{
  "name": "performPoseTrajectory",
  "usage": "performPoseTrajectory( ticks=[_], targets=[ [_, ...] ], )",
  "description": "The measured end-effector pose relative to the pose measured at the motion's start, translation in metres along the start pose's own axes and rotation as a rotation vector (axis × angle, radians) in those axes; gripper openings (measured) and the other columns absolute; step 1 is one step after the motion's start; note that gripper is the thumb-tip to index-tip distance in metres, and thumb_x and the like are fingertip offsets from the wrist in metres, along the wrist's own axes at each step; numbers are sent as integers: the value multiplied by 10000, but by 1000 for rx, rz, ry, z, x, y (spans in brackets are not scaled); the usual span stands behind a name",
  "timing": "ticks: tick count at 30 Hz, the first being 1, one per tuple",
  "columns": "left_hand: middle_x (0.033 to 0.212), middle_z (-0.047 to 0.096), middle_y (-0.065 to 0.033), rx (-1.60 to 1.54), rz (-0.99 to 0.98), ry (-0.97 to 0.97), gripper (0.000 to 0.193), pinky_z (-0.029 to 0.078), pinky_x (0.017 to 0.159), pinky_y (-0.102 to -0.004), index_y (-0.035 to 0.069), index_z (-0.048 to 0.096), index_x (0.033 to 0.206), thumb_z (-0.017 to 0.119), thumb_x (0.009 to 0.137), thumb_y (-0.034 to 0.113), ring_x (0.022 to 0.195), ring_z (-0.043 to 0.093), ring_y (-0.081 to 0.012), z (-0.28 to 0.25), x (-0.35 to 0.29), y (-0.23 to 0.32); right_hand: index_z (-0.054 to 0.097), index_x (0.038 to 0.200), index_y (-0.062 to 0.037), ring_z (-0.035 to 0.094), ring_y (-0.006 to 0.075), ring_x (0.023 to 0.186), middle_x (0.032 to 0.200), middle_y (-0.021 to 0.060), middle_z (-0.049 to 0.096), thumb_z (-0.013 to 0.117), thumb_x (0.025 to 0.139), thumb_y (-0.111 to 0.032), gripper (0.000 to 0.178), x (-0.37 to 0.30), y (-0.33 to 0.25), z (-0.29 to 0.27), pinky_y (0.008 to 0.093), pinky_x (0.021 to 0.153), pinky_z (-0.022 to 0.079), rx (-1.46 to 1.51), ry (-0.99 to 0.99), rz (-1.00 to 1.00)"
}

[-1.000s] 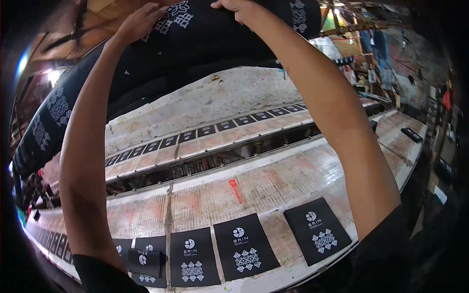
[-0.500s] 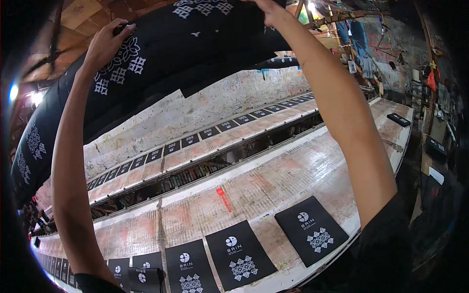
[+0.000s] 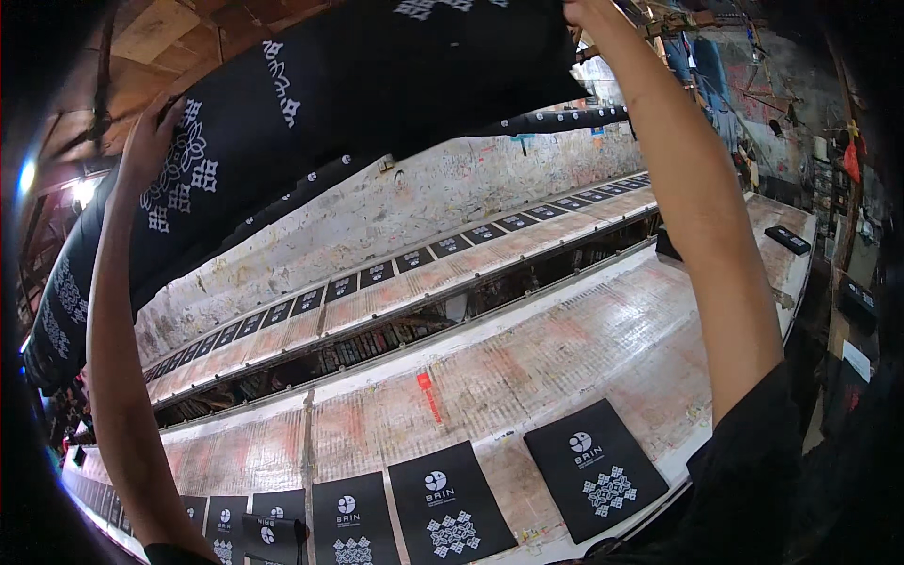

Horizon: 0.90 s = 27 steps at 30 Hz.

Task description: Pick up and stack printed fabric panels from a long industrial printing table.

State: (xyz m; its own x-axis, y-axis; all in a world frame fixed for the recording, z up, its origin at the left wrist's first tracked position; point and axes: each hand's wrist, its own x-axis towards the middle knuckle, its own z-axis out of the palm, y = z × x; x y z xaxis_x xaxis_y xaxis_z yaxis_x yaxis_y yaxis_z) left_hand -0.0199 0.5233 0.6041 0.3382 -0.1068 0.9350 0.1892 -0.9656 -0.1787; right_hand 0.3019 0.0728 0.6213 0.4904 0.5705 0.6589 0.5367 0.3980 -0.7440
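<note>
Both my arms reach up to a row of black printed cloth pieces (image 3: 377, 94) draped overhead, with white flower and diamond patterns on them. At the upper left, my left hand (image 3: 155, 141) rests against the cloth beside a large flower print, its fingers stretched along the top edge. My right hand (image 3: 589, 13) is at the upper edge of the picture, by the right end of the cloth; its fingers are mostly cut off. Below lies a flat black printed bag (image 3: 598, 471) on the near table (image 3: 452, 377), in line with several others.
A second long table (image 3: 377, 301) runs behind the near one, carrying a row of black printed pieces (image 3: 414, 260). A red strip (image 3: 428, 395) lies on the near table. A folded black bundle (image 3: 787, 240) sits at its far right end. A marked wall (image 3: 405, 198) stands behind.
My left hand has moved left and down along the cloth, and my right hand has shifted right and up. The hanging cloth now reaches farther right. The view has turned slightly.
</note>
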Motion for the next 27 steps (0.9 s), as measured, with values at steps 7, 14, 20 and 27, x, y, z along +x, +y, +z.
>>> performPoseTrajectory(
  ticks=[7, 14, 20, 27],
  targets=[
    [1105, 636, -159, 71, 115, 46, 379, 417, 937, -338, 37, 557, 1212, 468, 982, 325, 1064, 597, -249, 2, 21, 17, 571, 1204, 10, 580, 319, 1074, 1151, 158, 632, 671, 845, -305, 488, 5, 1, -114, 432, 921, 474, -131, 0, 29],
    [1167, 613, -169, -34, 14, -2, 413, 408, 964, -361, 44, 562, 1212, 464, 974, 367, 1109, 577, -278, 8, 23, 1, 628, 1042, 52, 648, 228, 894, 975, 131, 679, 632, 881, -213, 310, 70, 10, -93, 372, 847, 528, 408, -660, -120],
    [1275, 548, -198, 166, 89, 126, 467, 380, 1007, -395, 45, 500, 1293, 444, 976, 384, 1214, 498, -340, 23, 10, 3, 663, 963, 15, 631, 227, 682, 860, 123, 686, 693, 802, -162, 241, 57, 17, -105, 356, 724, 533, -21, 236, -128],
    [1334, 501, -192, 322, 96, 237, 506, 330, 1047, -450, 82, 475, 1335, 405, 976, 432, 1251, 455, -353, 27, 4, -20, 689, 997, 20, 642, 212, 904, 997, 108, 679, 617, 850, -171, 252, -137, -3, -223, 338, 892, 491, -311, 381, -533]
  ],
)
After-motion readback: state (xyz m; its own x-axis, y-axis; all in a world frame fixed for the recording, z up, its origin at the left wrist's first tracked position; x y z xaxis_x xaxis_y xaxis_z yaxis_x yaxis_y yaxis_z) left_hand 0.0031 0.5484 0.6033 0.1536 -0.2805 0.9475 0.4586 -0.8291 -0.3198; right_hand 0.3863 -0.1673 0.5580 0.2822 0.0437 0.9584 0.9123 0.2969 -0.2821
